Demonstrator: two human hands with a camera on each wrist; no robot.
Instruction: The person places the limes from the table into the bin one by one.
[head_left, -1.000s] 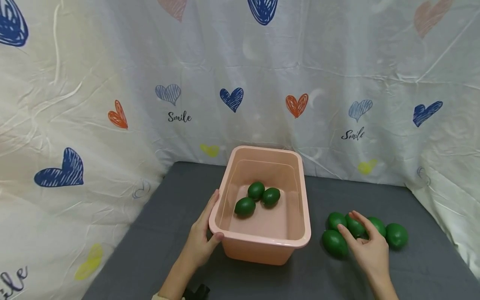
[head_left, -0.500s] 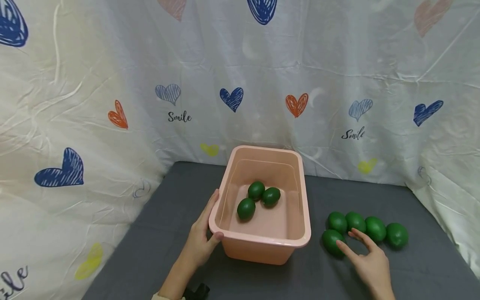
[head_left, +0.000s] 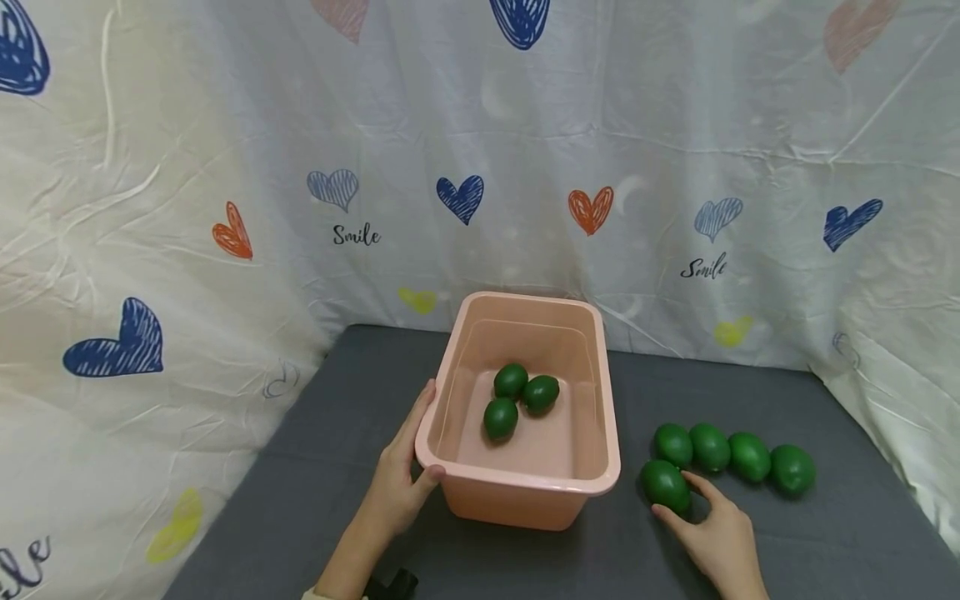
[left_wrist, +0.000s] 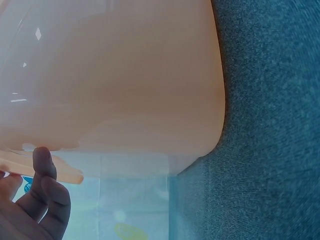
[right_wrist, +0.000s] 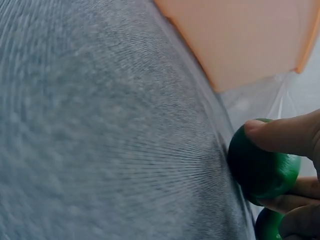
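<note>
My left hand (head_left: pixel 401 479) grips the near left corner of a pink plastic tub (head_left: pixel 517 481), its thumb on the near side and its fingers along the left rim. In the left wrist view, fingers (left_wrist: pixel 45 162) curl beside the tub wall (left_wrist: pixel 125 80). Inside the tub lie three green limes (head_left: pixel 501 419). To the right of it, my right hand (head_left: pixel 712 529) pinches the nearest lime (head_left: pixel 665 485) between thumb and fingers. The right wrist view has the thumb on one side of this lime (right_wrist: pixel 265 172) and fingers on the other; it sits on the cloth.
Behind the pinched lime stand several more limes (head_left: pixel 750 457) in a row on the dark grey cloth (head_left: pixel 570 562). A white curtain with printed hearts (head_left: pixel 525 150) hangs behind and to the left. A black object (head_left: pixel 393 585) lies near my left forearm.
My right hand has come from over the back limes toward me and left, onto the nearest lime. One lime in the tub has rolled slightly right. My left hand stays on the tub.
</note>
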